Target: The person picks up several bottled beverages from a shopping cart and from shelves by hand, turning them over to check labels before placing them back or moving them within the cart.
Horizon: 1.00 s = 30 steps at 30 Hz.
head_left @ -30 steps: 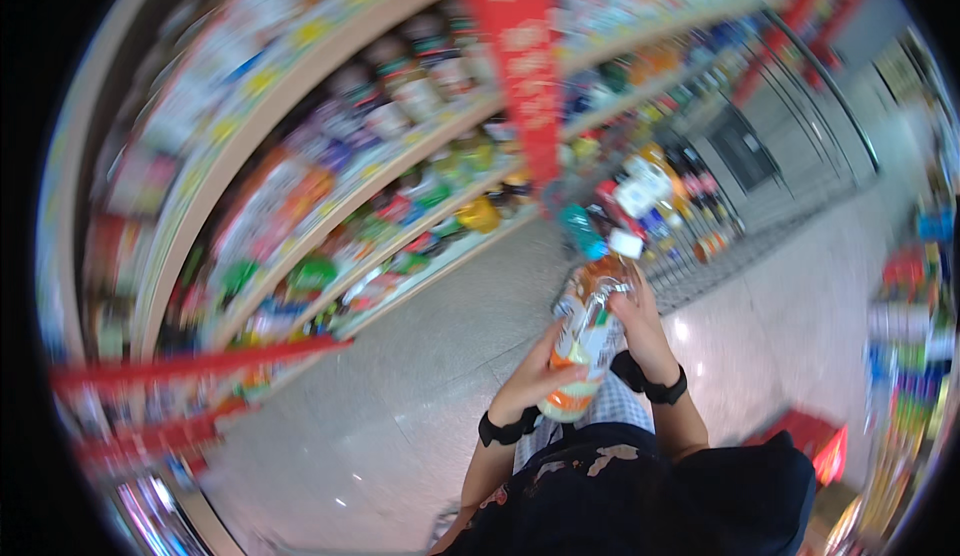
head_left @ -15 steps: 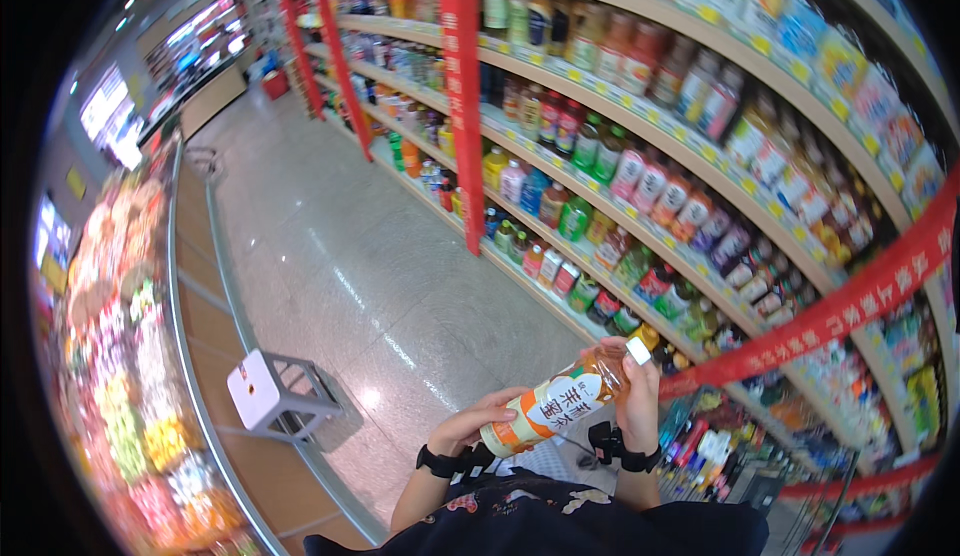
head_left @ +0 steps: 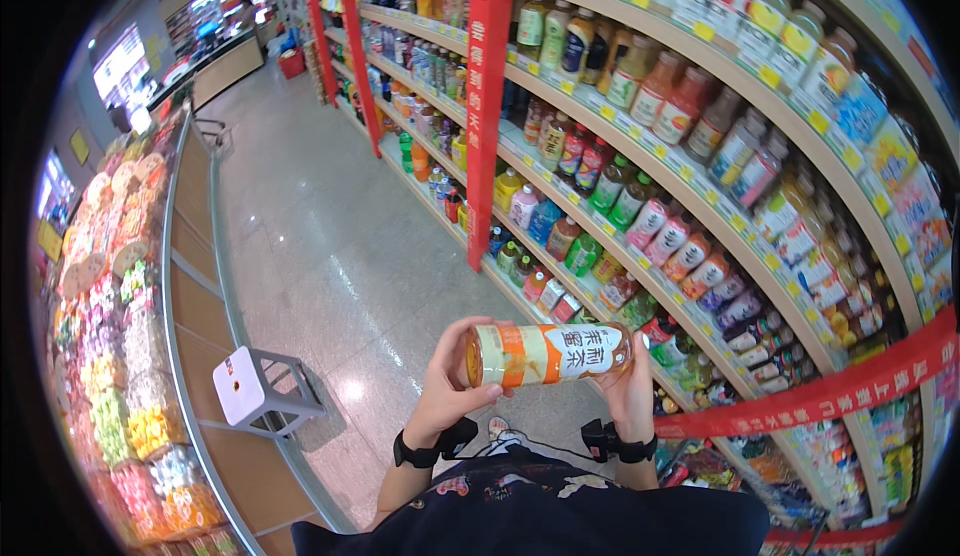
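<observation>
A plastic tea bottle with an orange, cream and white label and amber contents lies sideways in front of me. Around its base end on the left, my left hand is closed, the thumb along the lower side. At the other end my right hand grips the neck and shoulder, which hides most of the cap. Both wrists wear black straps with small dark devices on them.
Tall shelves full of bottled drinks run along the right, with red banners on them. A pale stool stands left on the grey floor, beside a long counter of packaged sweets. A checkout counter is far ahead.
The bottle has turned from a slant to nearly level and been raised away from my body. My left hand has shifted up with its base. Both hands keep their hold.
</observation>
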### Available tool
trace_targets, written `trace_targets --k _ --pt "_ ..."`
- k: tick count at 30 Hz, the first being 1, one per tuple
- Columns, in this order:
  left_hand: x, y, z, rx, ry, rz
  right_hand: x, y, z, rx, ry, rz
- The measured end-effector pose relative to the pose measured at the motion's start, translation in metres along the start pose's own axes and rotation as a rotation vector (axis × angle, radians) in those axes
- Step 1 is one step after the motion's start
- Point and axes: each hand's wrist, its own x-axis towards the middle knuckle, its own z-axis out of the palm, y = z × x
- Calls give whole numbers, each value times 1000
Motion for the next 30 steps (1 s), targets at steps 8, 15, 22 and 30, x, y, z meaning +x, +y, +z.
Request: trace_targets --k 8,15,22,30 --pt "11 17 -11 476 269 637 56 62 11 109 -625 670" --pt "19 39 -61 589 302 825 76 132 77 -287 -535 772" --pt "20 99 -153 807 247 803 116 197 164 -300 -595 703" --pt "27 198 -296 909 352 746 203 282 269 26 -676 819"
